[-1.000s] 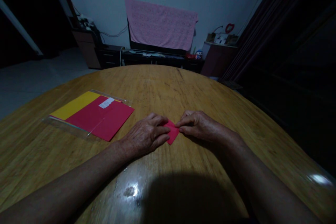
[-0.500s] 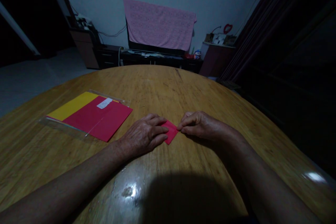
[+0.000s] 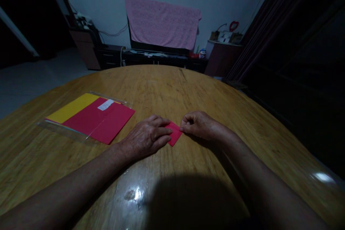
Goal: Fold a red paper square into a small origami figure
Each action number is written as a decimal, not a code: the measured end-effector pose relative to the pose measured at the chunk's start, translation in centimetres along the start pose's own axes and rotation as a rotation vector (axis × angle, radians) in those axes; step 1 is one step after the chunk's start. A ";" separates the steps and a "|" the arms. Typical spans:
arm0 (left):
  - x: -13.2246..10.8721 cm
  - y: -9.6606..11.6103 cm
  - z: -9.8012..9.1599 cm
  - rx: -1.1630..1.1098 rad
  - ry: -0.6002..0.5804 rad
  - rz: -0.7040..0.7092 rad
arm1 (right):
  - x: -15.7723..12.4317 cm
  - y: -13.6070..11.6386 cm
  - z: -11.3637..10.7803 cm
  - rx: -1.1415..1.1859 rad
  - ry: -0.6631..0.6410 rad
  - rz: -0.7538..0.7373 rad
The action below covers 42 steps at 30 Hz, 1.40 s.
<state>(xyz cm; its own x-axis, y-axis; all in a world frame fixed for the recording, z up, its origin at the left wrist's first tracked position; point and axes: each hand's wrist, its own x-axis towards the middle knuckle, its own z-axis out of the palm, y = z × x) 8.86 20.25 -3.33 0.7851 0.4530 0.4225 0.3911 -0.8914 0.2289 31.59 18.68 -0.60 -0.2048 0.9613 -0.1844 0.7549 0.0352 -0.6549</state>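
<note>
A small folded piece of red paper (image 3: 174, 133) lies on the wooden table, between my hands. My left hand (image 3: 145, 138) rests on it, with the fingertips pressing its left part. My right hand (image 3: 199, 125) sits at its right corner with the fingers curled inward, and I cannot tell whether they still touch it. Further left lies a clear plastic sleeve (image 3: 86, 116) holding red and yellow paper sheets, with a white label near its top edge.
The round wooden table (image 3: 161, 86) curves away ahead, its surface glossy with a bright reflection near me. Beyond it stand a low dark cabinet (image 3: 159, 57), a screen under a pink cloth (image 3: 161, 21), and a small side cabinet (image 3: 223, 59).
My right fingers have curled up and drawn back slightly from the red paper's right corner. The whole view has shifted a little, while my left hand stays on the paper.
</note>
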 end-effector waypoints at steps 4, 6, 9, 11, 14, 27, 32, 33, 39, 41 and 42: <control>0.0 0.0 0.0 -0.004 -0.012 -0.014 | 0.2 -0.5 -0.3 -0.004 -0.028 0.073; -0.1 -0.1 0.0 -0.012 -0.010 -0.009 | 0.1 -0.4 -0.7 0.048 -0.061 0.082; -0.1 -0.1 0.0 -0.009 -0.012 -0.006 | -0.3 -0.3 -1.3 0.171 -0.085 0.094; -0.1 -0.2 0.0 -0.005 -0.012 -0.005 | -0.6 -0.3 -1.5 0.193 -0.071 0.116; -0.1 -0.2 0.0 -0.011 -0.005 -0.003 | -0.6 -0.5 -1.3 0.200 -0.067 0.105; -0.4 -0.2 0.2 0.029 0.013 -0.020 | 0.2 -0.9 -0.7 0.023 -0.043 0.089; -0.4 -0.2 0.2 0.024 -0.001 -0.010 | 0.5 -0.4 -0.3 -0.001 0.002 0.082; -0.4 -0.2 0.2 0.024 -0.002 -0.011 | 0.5 -0.3 -0.2 -0.024 0.025 0.071; -0.3 -0.1 0.1 0.022 0.009 -0.032 | 1.0 -0.1 0.1 -0.133 0.068 0.045; -0.3 -0.1 0.1 0.022 0.002 -0.027 | 1.0 -0.1 0.1 -0.145 0.072 0.047; -0.3 -0.2 0.2 0.022 0.001 -0.025 | 1.0 -0.1 0.1 -0.150 0.078 0.048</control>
<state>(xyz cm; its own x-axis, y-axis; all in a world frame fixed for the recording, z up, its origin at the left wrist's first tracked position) 8.65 20.26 -3.62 0.7746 0.4749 0.4177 0.4208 -0.8800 0.2202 31.25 19.63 -0.82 -0.1221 0.9809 -0.1516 0.8485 0.0239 -0.5287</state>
